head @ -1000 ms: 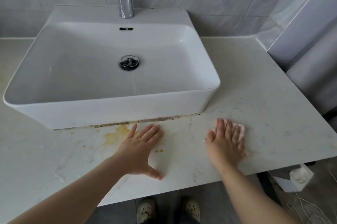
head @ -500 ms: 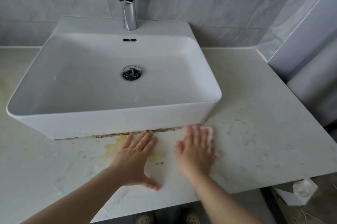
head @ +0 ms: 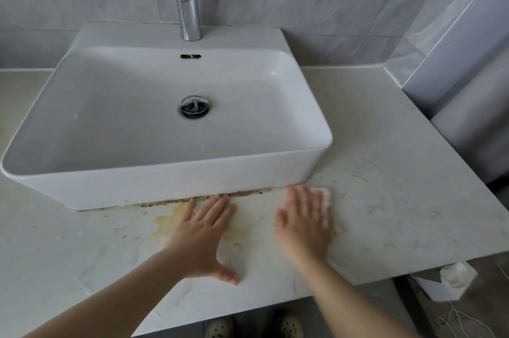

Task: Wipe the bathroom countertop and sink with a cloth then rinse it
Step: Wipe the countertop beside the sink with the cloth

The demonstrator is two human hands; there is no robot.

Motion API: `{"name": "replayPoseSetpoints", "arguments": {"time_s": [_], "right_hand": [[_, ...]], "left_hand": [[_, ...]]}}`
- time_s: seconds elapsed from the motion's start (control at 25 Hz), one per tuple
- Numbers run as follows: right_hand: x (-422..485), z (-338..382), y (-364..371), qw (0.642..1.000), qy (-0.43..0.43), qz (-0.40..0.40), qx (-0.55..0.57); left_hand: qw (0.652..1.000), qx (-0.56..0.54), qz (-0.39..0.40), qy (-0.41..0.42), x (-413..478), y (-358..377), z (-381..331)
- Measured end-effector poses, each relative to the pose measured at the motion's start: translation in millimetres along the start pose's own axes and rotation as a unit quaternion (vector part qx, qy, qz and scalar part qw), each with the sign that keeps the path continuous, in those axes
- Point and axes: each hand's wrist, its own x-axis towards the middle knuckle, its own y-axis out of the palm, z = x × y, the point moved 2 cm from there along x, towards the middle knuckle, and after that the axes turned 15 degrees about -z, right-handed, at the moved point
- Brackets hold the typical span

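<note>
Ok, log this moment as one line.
step: countertop wipe | right hand: pressing cloth near sink base | left hand: flat by yellow stain

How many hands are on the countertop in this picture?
2. The left hand lies flat over the yellow stain before the sink; the right hand presses the cloth near the sink's front right corner.

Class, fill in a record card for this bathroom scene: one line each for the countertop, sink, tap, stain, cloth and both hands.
Countertop: pale, marble look
Sink: white, rectangular, stands on countertop
Tap: chrome, at sink's back edge
Stain: yellow, in front of sink
Cloth: pale pink, under right hand
Left hand: flat on countertop, partly over stain
Right hand: flat, presses cloth; blurred
</note>
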Motion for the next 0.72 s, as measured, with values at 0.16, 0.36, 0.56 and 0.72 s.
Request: {"name": "replayPoseSetpoints", "arguments": {"time_s": [0.16, 0.36, 0.56, 0.72], "right_hand": [[-26.8, 23.1, -1.4, 0.970, -0.240, 0.042, 0.016], [21.0, -63.1, -2.1, 0.999, 0.007, 0.007, -0.042], [-28.8, 27.0, 6.1, 0.980, -0.197, 0.023, 0.025], [2.8, -17.5, 4.8, 0.981, -0.189, -0.021, -0.029]], "left_hand": [[1.000, -0.005, -0.014, -0.009, -1.2, 2.4, 1.8], [1.000, -0.005, 0.027, -0.013, -0.5, -0.3, 0.6], [0.999, -0.009, 0.035, -0.015, -0.6, 0.3, 0.6], [0.999, -0.015, 0.038, -0.018, -1.7, -2.5, -0.8]]}}
